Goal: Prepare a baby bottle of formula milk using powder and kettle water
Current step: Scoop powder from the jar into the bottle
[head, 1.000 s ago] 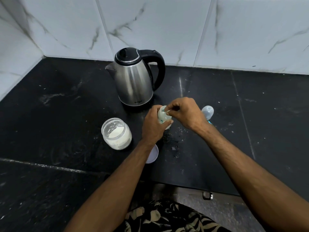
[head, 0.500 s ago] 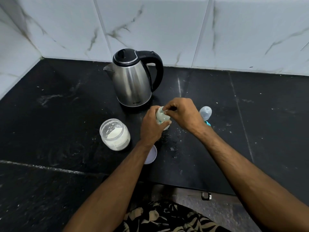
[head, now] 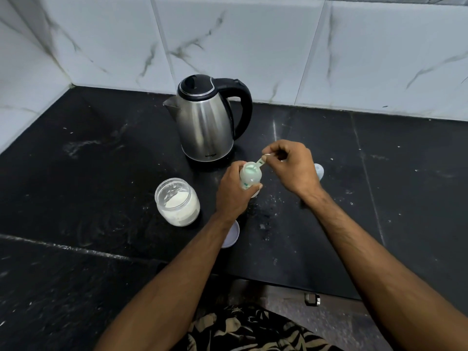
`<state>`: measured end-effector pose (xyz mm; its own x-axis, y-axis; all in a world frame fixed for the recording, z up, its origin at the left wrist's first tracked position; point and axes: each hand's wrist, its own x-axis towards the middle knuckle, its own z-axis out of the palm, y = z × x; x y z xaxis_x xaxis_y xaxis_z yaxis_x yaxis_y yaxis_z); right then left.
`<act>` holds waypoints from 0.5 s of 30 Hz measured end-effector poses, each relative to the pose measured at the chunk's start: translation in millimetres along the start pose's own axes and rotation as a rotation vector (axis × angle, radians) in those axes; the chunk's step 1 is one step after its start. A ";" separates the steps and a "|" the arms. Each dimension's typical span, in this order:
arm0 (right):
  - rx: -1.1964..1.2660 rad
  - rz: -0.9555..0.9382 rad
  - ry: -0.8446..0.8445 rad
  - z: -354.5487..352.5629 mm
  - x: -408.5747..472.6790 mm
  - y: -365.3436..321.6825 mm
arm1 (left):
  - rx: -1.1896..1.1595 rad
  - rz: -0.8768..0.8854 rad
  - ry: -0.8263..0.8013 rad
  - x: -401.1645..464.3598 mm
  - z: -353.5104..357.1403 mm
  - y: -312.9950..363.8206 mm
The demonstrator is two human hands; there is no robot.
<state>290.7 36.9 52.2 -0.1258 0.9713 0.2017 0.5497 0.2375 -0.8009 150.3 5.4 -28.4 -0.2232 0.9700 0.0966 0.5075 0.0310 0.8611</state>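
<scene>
Looking down at the black bench (head: 101, 173), we see the left hand (head: 231, 191) wrapped around the baby bottle (head: 249, 177), fingers curled about its body and holding it upright just in front of the kettle (head: 205, 125). The right hand (head: 291, 168) pinches the handle of a small scoop (head: 262, 160) between thumb and fingertips, and the scoop's bowl sits right at the bottle's open mouth — whether it is touching the rim we cannot tell at this angle. The inside of the bottle's neck looks pale and whitish.

The steel kettle stands near the tiled wall (head: 253, 46), its black lid down and its handle turned to the right. To the left of the left hand stands the powder jar (head: 177, 201), open, with white powder filling its lower part. A round pale lid (head: 231, 234) lies flat on the bench, partly hidden under the left wrist. Behind the right hand, a clear bottle cap (head: 319, 171) peeks out, mostly covered. White specks are scattered on the bench around the bottle — most thickly just right of it.
</scene>
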 end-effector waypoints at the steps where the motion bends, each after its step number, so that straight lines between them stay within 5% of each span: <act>1: 0.033 0.019 0.018 -1.7 0.1 0.9 | -0.004 0.001 0.004 -0.2 0.6 -0.4; 15: 0.560 0.324 0.116 -8.6 -11.4 2.4 | 0.003 -0.082 -0.086 -9.3 -8.9 -15.5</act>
<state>300.6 26.4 52.9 0.0813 0.9946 -0.0646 0.0276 -0.0670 -0.9974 137.1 -6.2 -38.3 -0.1923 0.9812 -0.0174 0.4933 0.1120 0.8626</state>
